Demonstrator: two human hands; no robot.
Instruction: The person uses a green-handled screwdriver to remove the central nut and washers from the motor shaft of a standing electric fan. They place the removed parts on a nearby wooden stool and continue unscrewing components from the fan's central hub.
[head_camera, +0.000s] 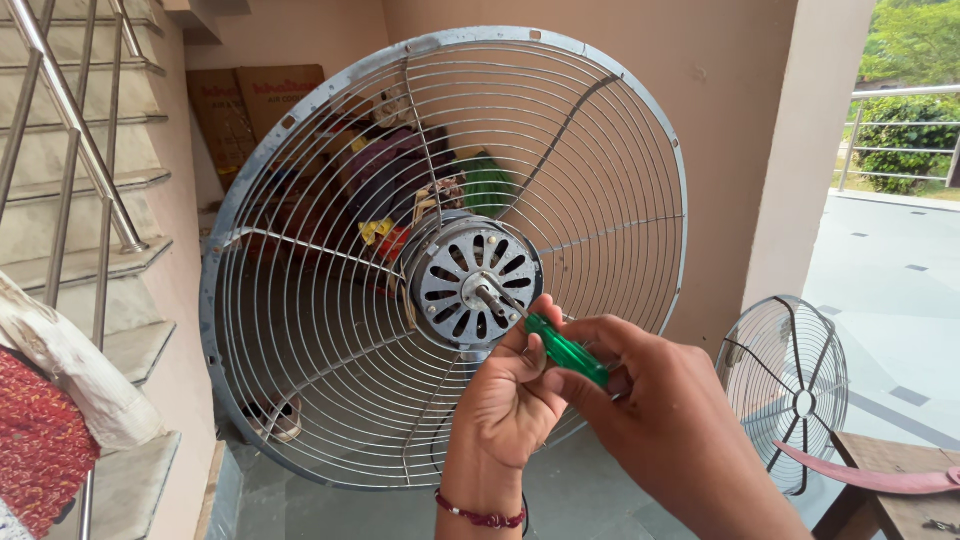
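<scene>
A large round wire fan guard (330, 330) with a grey metal rim stands upright in front of me. At its centre sits a silver motor housing (465, 280) with slotted vents and a short shaft. My right hand (660, 420) holds a green-handled screwdriver (565, 352), whose metal tip points up-left at the motor's shaft. My left hand (510, 400) is curled around the lower part of the screwdriver's shank, just below the motor. A red thread bracelet circles my left wrist.
A smaller wire fan guard (790, 385) leans at the right, next to a wooden bench (890, 485) bearing a reddish fan blade (870, 478). Stairs with a steel railing (75, 130) rise at the left. Cardboard boxes (260, 100) and bundles lie behind the guard.
</scene>
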